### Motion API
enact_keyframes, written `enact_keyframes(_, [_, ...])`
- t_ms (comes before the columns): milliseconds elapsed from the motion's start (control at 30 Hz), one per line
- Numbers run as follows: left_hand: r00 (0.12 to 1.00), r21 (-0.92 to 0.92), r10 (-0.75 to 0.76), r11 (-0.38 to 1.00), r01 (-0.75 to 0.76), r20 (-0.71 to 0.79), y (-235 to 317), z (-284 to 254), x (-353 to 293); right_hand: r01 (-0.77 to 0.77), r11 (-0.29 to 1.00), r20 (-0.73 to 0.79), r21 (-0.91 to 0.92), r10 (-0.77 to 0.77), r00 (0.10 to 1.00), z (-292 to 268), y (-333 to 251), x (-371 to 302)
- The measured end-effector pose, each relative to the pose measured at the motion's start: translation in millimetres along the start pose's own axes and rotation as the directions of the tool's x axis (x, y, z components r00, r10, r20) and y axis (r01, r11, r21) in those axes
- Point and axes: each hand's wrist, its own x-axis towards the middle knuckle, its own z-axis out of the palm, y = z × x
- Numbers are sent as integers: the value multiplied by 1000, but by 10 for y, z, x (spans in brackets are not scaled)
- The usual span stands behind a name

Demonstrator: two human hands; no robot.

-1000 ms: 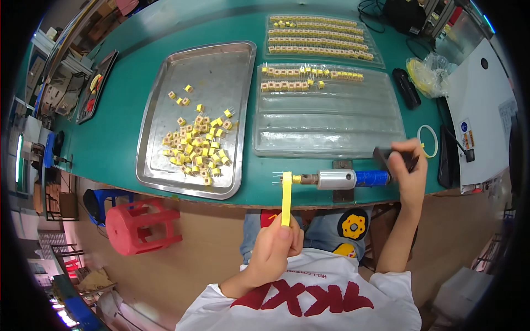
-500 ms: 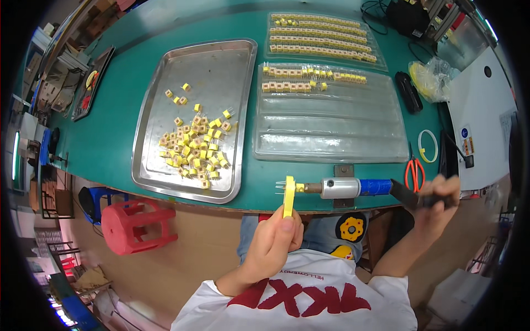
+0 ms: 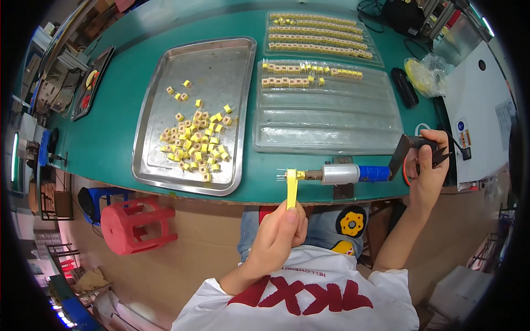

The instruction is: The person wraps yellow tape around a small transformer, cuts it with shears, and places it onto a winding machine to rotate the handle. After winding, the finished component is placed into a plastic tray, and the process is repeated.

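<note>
So the little yellow part (image 3: 300, 175) sits right on the tip of a spindle (image 3: 339, 174), out over the front edge of the worktop (image 3: 259, 185). It's tiny and blocky, bright yellow, with thin silvery pins (image 3: 281, 177) poking out to the left. A flat, smooth yellow strip (image 3: 291, 193) goes up to it and covers part of it, so I can't make out its whole shape.

Left hand (image 3: 279, 234) has the strip's lower end pinched between thumb and fingers, pretty much straight below the part. Right hand (image 3: 428, 176) has its fingers curled round the end of a black crank (image 3: 400, 154). The spindle's body is a shiny silver cylinder, then a blue sleeve (image 3: 374, 173) next to the crank.

Over to the left, a metal tray (image 3: 204, 63) has a loose heap of similar yellow-and-tan parts, and a clear plastic tray (image 3: 326, 118) holds more in neat rows.
</note>
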Motion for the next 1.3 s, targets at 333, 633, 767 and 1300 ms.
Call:
enact_keyframes(333, [999, -10, 42, 999, -42, 30, -20, -35, 16, -204, 966, 82, -162, 219, 972, -7, 166, -8])
enact_keyframes(633, [999, -55, 29, 998, -28, 21, -5, -64, 72, -275, 935, 110, -225, 305, 946, -100, 143, -413])
enact_keyframes(767, [999, -54, 9, 999, -7, 30, 63, -34, 147, -241, 947, 215, -211, 285, 934, -459, 12, -640])
enact_keyframes(1300, [981, -127, -154, 977, 169, 120, 154, -141, 195, -117, 736, 79, -666, 225, 971, -18, -386, -35])
